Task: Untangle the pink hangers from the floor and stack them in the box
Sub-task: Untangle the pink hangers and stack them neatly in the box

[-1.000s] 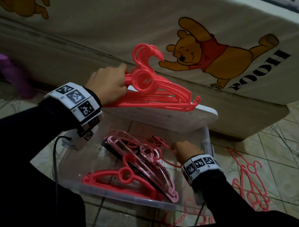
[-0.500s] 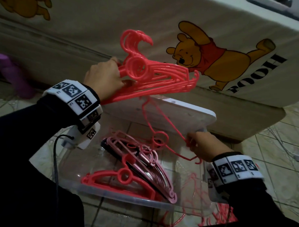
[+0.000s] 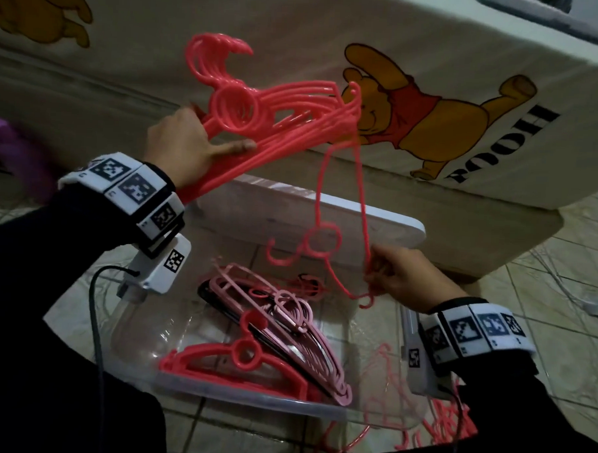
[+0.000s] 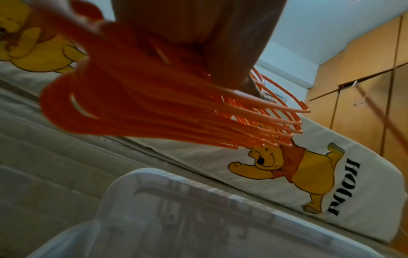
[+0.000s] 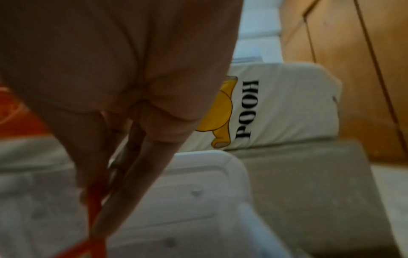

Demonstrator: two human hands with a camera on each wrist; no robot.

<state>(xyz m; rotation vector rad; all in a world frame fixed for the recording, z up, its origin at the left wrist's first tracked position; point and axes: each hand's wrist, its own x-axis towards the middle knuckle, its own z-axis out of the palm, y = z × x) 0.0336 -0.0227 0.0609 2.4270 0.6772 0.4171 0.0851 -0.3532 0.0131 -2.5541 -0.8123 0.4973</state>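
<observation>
The left hand (image 3: 184, 146) grips a bundle of hangers (image 3: 278, 112) above the box (image 3: 249, 400); the right hand (image 3: 404, 282) pinches one snagged hanger (image 3: 321, 241) hanging from it. Untangling step; next, probably unhook it.

I count one clear box (image 3: 249, 400), one white lid (image 3: 386, 226), one bundle of coral hangers (image 3: 295, 123), one loose hanger (image 3: 357, 201), and my two hands.
</observation>
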